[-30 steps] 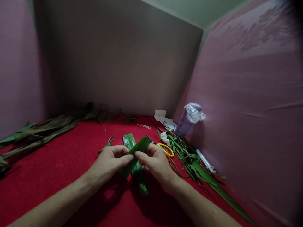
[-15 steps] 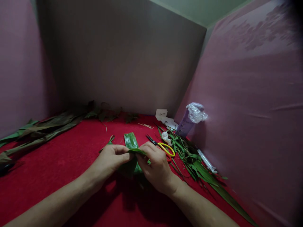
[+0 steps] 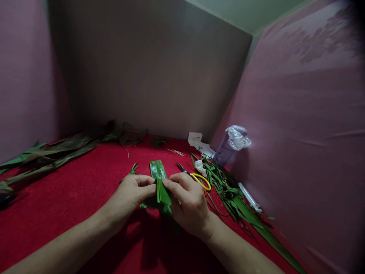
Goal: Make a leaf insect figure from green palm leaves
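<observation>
Between my hands is a folded green leaf strip [image 3: 163, 193], its layered edges hanging down toward me. My left hand [image 3: 139, 192] pinches its left side between thumb and fingers. On its right side, my right hand [image 3: 186, 198] grips it with thumb and fingertips. Just beyond the fingers lies a glossy, wet-looking leaf piece [image 3: 157, 169] on the red cloth; whether it joins the held strip is hidden. Scissors [image 3: 201, 180] with yellow and red handles lie beside my right hand. A small looped leaf piece [image 3: 134, 168] rests beyond my left hand.
Long leaves [image 3: 59, 154] lie at the left and back. Leaf scraps [image 3: 225, 186] pile up at the right, with a clear plastic tube-like item [image 3: 249, 197]. A purple box [image 3: 224, 151] topped with clear plastic [image 3: 238, 137], white papers [image 3: 201, 146] and thin sticks [image 3: 176, 152] are at the back right.
The held leaf strip has turned from edge-on to hanging with its folded layers facing me. My right fingers have shifted onto its right side; the left hand stays nearly in place.
</observation>
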A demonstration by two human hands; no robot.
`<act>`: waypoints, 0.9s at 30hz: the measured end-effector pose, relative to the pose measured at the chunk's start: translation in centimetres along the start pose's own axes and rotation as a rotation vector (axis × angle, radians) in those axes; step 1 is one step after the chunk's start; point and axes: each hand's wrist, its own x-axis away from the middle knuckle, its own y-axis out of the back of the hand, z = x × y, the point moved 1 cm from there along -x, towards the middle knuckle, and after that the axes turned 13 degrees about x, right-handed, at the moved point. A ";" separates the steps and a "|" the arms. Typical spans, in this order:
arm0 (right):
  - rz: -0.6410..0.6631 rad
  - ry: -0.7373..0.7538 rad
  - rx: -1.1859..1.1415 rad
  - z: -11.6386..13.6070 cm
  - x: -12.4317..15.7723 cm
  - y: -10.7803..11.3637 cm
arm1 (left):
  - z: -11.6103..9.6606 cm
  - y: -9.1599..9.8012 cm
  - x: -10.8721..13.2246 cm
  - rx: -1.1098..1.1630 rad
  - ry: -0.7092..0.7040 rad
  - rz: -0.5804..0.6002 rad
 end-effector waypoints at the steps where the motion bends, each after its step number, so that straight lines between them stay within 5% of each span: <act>1: -0.005 0.009 0.015 0.1 0.0 0.0 | 0.0 0.0 0.0 0.003 -0.003 -0.004; 19: -0.026 0.016 0.017 0.3 0.1 0.1 | -0.2 0.0 0.1 -0.019 -0.063 0.011; 22: -0.005 -0.117 -0.162 0.1 0.1 0.1 | -0.5 -0.2 0.3 -0.039 -0.051 0.033; 27: 0.133 -0.594 -0.659 -0.4 -0.4 -0.3 | -0.6 -0.4 0.3 -0.082 -0.008 0.073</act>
